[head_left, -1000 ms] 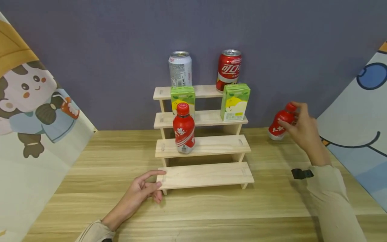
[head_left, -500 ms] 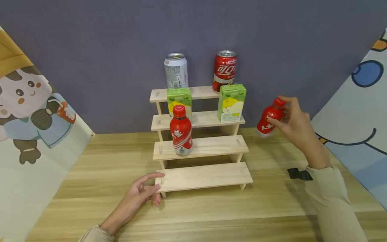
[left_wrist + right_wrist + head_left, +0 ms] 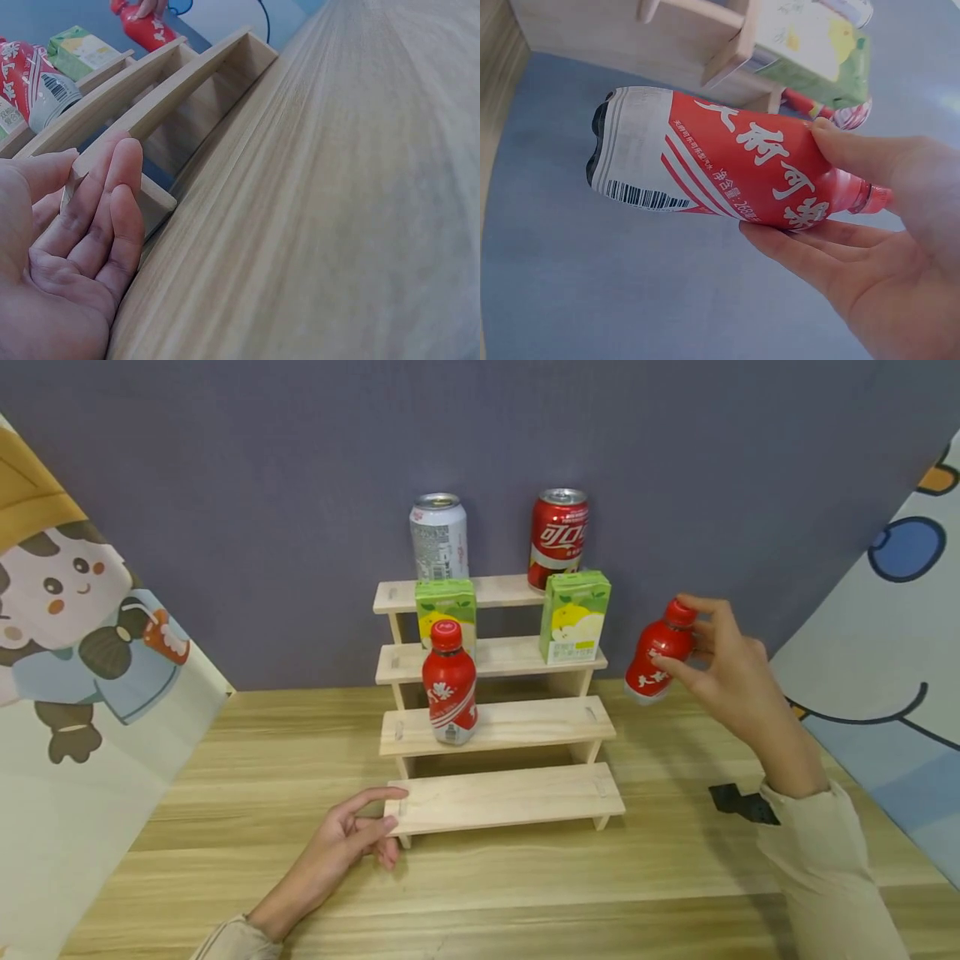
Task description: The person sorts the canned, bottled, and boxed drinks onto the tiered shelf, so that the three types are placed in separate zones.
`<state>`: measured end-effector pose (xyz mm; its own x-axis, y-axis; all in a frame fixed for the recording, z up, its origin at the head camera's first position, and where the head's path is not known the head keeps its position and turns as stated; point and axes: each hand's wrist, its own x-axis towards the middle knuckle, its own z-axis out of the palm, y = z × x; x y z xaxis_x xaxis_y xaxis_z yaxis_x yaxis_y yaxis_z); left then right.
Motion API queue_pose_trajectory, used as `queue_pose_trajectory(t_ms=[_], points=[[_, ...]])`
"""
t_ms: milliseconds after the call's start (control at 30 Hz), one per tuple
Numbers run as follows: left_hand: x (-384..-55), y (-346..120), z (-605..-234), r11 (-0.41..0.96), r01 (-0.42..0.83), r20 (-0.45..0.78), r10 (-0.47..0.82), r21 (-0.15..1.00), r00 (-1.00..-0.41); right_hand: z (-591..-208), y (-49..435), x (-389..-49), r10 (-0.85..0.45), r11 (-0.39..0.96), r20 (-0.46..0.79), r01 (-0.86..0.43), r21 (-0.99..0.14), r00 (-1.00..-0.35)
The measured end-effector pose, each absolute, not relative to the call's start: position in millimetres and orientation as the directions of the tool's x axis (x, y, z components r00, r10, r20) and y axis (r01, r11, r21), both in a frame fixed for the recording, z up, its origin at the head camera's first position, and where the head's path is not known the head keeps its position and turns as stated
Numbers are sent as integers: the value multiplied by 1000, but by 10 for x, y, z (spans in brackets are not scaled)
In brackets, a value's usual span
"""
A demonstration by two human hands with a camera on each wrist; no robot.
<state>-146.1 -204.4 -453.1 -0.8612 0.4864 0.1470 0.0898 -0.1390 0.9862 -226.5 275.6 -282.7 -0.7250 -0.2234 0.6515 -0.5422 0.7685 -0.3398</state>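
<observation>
My right hand (image 3: 731, 672) grips a red soda bottle (image 3: 658, 652) by its upper part, tilted and held in the air to the right of a stepped wooden rack (image 3: 510, 797). The right wrist view shows the thumb and fingers on either side of the bottle (image 3: 735, 161), with its barcode and white lower part exposed. At the left end of the rack's lowest step, my left hand (image 3: 341, 843) pinches the board's edge between thumb and fingers, as the left wrist view also shows. A second red bottle (image 3: 450, 685) stands upright on the step above, toward its left.
On the third step stand two green juice cartons (image 3: 576, 618), the left one partly behind the standing bottle. A white can (image 3: 439, 539) and a red cola can (image 3: 558, 539) occupy the top step. Behind the rack rises a grey-blue wall (image 3: 300, 527); printed panels flank both sides.
My right hand has carried the bottle leftward and slightly up, closer to the rack. The left hand keeps its place on the lowest step. The head view has shifted slightly.
</observation>
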Motion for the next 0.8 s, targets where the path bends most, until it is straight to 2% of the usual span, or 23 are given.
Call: queue_pose_trajectory(t_ms=[333, 533, 800], points=[[-1453, -2051, -4525, -122, 81, 131, 483, 989, -866, -2724, 2620, -2124, -284, 740, 682, -607, -292, -674], [-1444, -2042, -4528, -85, 40, 75, 455, 996, -888, -2663, 2509, -2029, -307, 718, 687, -634, -287, -658], [-1448, -2049, -4521, -128, 76, 129, 490, 989, -862, -2698, 2353, -1975, -331, 677, 683, -668, -308, -651]])
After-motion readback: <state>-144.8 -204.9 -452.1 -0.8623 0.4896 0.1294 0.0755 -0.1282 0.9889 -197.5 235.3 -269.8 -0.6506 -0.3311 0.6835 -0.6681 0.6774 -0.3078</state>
